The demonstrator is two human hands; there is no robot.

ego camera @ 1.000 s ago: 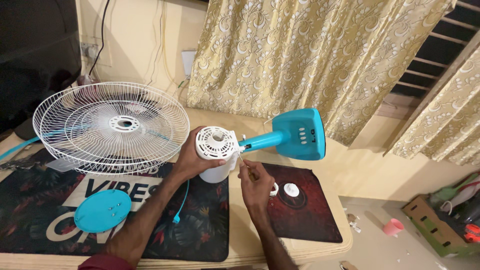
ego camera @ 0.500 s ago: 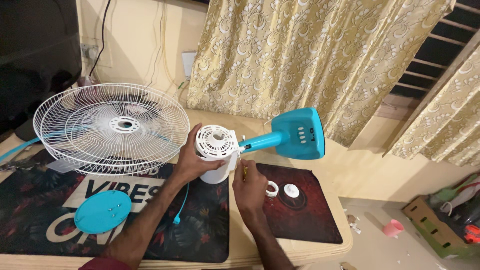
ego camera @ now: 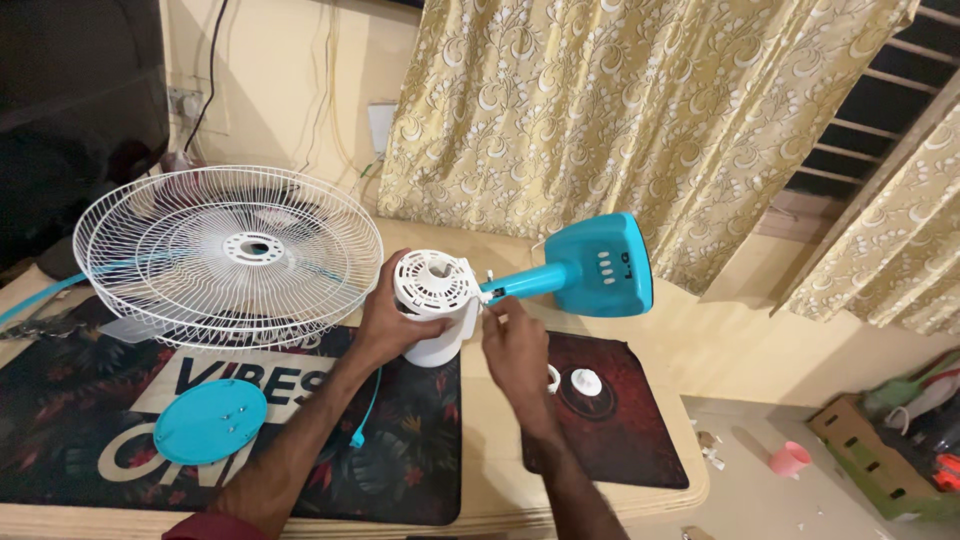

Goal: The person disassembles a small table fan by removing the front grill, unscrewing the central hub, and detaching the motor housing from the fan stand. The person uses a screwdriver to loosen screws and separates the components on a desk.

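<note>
The white fan motor housing (ego camera: 433, 303) is standing upright on the wooden table (ego camera: 490, 470), between two dark mats, its teal neck and base (ego camera: 585, 268) jutting out to the right. The left hand (ego camera: 392, 322) is wrapping around the housing's side, gripping it. The right hand (ego camera: 515, 347) is curling at the neck joint; whether it is pinching anything cannot be told. A cardboard box (ego camera: 868, 458) on the floor is holding assorted clutter.
</note>
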